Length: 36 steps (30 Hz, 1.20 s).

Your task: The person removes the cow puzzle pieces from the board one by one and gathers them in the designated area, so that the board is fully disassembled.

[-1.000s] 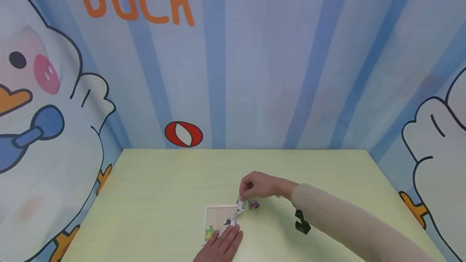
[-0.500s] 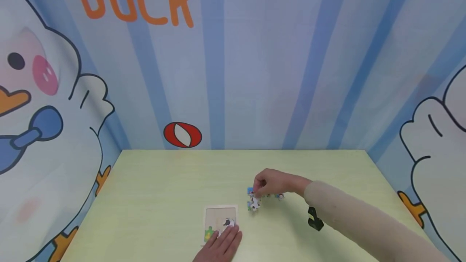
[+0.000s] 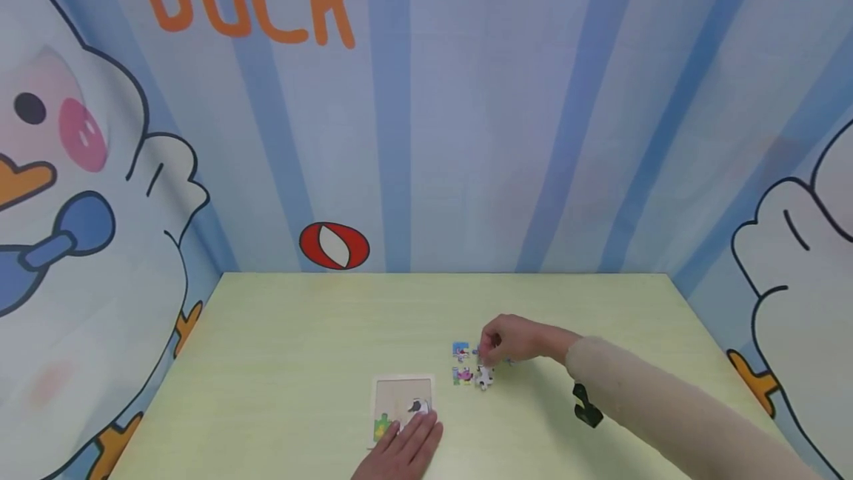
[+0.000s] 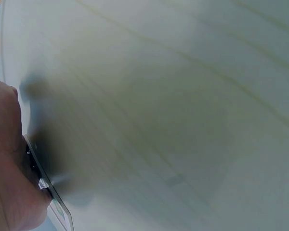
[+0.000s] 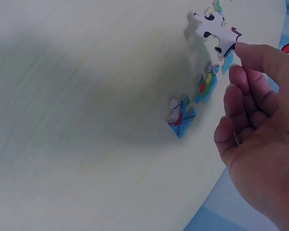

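Note:
Between thumb and fingertips my right hand pinches a white puzzle piece with black spots, near other loose pieces on the table. My left hand rests with straight fingers on the lower right of a shallow wooden puzzle tray. Inside the tray, a green and yellow piece lies at the lower left, and a black and white piece shows just beyond the left fingertips. The hand covers the tray's lower right corner. In the left wrist view, the tray's edge shows beside the hand.
Left of my right hand lie a blue piece and a pink and green piece. Two more pieces, a red, white and blue one and a multicoloured one, lie below it. A striped duck-print curtain hangs behind the table.
My right hand has moved right, away from the tray, carrying the spotted piece past the blue and the pink pieces, which are now uncovered. My left hand has stayed on the tray.

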Motion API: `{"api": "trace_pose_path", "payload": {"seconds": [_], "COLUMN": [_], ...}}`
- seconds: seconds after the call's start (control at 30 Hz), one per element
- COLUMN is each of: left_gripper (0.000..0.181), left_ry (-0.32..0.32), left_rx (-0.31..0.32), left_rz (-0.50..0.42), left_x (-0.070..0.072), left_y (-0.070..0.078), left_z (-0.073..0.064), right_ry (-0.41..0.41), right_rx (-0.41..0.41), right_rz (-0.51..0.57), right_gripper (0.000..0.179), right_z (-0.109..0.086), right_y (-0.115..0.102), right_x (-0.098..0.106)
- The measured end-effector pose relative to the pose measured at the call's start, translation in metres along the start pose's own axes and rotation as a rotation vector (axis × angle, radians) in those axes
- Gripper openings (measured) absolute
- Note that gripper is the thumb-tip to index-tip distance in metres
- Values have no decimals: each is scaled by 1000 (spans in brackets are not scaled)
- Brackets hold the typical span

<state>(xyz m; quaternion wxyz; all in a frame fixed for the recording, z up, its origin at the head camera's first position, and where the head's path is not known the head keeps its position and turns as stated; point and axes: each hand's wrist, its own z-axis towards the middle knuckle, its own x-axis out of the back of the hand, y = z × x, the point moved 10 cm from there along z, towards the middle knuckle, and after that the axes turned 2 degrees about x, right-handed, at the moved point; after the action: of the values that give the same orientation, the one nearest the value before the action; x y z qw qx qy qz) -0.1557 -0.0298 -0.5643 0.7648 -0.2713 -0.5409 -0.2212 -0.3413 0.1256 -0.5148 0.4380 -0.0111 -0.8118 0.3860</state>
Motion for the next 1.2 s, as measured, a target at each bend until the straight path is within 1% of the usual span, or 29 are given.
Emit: {"api": "trace_pose_path", "payload": {"seconds": [0.13,0.37,0.53,0.73,0.83,0.93,1.07,1.2], "left_gripper": [80,79,78,77,77,78,78,78], "left_ry": [-5,1,6,29,27,19,-1,-29], "left_rx": [-1,-5,-5,-2,-2,-3,-1,6], "left_rz": [-27,-22,-22,-26,-35,-51,-54,-57], "left_x": [-1,1,1,0,-1,-2,-3,-3], "left_y": [-1,-1,-1,-1,-1,-1,-1,-2], "left_z": [0,0,0,-1,0,0,0,0], "right_ry": [12,18,34,58,76,101,138,164], "right_rx": [-4,-10,-18,26,35,48,88,118], "right_rz": [0,-35,-59,-68,-67,-70,-95,-153], "right_gripper": [12,11,13,13,13,12,13,21], "right_z": [1,7,8,5,3,-1,-8,-16], "right_y": [2,10,14,9,8,8,6,3], "right_x": [-2,-5,-6,-6,-4,-3,-3,-10]}}
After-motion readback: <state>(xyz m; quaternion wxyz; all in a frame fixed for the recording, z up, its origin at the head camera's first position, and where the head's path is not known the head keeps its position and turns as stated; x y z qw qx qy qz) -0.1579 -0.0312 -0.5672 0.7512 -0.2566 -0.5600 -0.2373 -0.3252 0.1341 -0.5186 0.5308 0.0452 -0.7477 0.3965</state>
